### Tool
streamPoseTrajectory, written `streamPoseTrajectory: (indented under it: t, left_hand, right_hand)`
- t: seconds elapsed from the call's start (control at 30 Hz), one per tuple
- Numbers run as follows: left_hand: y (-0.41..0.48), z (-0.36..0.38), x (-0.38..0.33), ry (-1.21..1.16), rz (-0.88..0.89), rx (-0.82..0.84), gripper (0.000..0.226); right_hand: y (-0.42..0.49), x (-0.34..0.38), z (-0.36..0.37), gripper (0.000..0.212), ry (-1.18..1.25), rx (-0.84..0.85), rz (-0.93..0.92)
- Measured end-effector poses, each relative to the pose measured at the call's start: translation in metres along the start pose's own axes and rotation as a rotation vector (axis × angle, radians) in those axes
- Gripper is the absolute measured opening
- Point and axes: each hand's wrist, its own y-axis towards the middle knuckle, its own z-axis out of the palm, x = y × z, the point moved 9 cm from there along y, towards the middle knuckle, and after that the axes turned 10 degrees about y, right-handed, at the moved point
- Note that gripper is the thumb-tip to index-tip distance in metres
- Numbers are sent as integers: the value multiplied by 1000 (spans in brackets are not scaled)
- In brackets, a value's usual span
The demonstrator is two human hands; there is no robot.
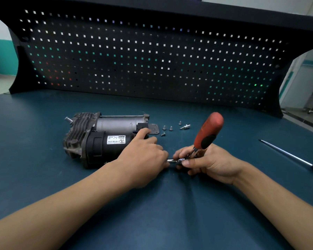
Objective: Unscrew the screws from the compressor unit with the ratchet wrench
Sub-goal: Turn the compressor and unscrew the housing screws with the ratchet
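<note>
The compressor unit [101,138], a grey and black motor body with a white label, lies on its side on the blue-green bench. My right hand [206,162] grips the head of the ratchet wrench [208,131], whose red and black handle points up and away. My left hand [145,156] rests against the compressor's near right end, its fingertips pinching the shiny metal bit [171,160] that sticks out of the wrench head. Several loose screws [167,128] lie on the bench just right of the compressor. A small grey cover plate [154,129] lies beside them.
A small chrome socket adapter [185,126] lies right of the screws. A long screwdriver [293,156] with a yellow handle lies at the right edge of the bench. A black perforated tool board [152,56] stands along the back.
</note>
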Motion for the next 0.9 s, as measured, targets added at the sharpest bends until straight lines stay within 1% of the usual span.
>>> streamPoseTrajectory:
  t: [0.13,0.4,0.77,0.9]
  left_hand:
    - [1,1,1,-4,-10,-4,38]
    - [4,1,4,-25,-53,14,41]
    - [3,-2,5,-23,-72,6,44]
    - [4,-4,5,-25,-76,7,44]
  right_hand:
    - [0,1,1,16,7,-2,4]
    - [2,-3,-1,26,17,-16,29]
    - [7,-4,-2,16,99,-81,44]
    - [6,-5,-2,15,83,-60,43]
